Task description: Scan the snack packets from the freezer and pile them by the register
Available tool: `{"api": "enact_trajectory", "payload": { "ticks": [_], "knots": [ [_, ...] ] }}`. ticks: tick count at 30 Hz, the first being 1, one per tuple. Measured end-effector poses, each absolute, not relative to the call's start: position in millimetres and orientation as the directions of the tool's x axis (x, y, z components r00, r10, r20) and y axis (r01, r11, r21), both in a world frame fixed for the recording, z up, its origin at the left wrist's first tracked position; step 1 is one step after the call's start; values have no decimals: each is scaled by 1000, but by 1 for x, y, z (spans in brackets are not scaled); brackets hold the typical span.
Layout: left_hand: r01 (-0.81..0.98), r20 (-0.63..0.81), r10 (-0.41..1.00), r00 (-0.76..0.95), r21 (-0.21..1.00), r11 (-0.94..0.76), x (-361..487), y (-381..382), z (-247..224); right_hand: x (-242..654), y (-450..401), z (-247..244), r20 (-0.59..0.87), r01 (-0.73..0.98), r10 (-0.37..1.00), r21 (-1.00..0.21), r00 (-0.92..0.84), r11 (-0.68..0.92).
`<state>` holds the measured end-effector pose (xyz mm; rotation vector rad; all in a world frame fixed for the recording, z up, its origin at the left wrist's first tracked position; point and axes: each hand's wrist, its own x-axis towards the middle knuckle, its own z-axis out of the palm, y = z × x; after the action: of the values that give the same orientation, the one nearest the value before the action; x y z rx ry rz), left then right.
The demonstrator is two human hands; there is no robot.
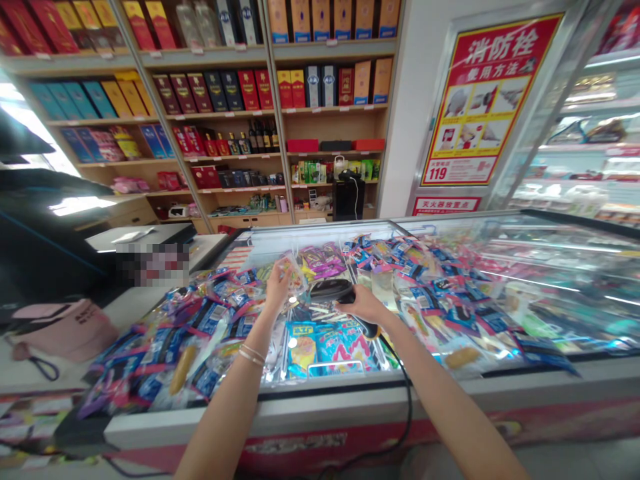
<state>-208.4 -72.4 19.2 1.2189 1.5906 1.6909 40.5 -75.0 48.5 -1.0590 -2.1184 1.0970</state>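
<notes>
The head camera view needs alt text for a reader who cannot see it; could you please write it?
A person's right hand holds a corded black scanner and the left hand a clear packet, above a glass-topped display case strewn with colourful wrappers. Shelves of boxed goods stand behind.

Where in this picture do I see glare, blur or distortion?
All head view: white streaks glare on the freezer glass at right; the display shelves at the right edge blur, while the scanner looks clearer; the wall shelving tilts at the left, probably wide-lens distortion.
</notes>
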Motion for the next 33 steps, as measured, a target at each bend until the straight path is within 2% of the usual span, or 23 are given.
{"api": "enact_trajectory", "payload": {
  "ticks": [7,12,15,19,22,28,33],
  "knots": [
    [262,332,821,-465,937,-230,-207,-73,18,40,-75,48,139,439,832,-796,-538,417],
    [248,320,811,-490,943,-222,-210,-69,15,40,-77,49,128,443,834,-799,-537,408],
    [162,292,816,-498,956,-243,-207,-69,15,40,-78,51,123,417,828,-817,-548,397],
    [-73,222,849,-480,954,-291,-202,-69,17,40,-78,51,115,403,830,-832,-546,380],
    [-175,166,876,-453,947,-270,-201,-69,17,40,-77,50,87,397,831,-848,-550,351],
    [-226,141,902,-407,942,-249,-200,-69,16,40,-77,48,101,405,832,-837,-545,367],
    [-198,169,906,-389,945,-261,-196,-69,11,39,-77,47,194,443,838,-776,-510,449]
  ]
}}
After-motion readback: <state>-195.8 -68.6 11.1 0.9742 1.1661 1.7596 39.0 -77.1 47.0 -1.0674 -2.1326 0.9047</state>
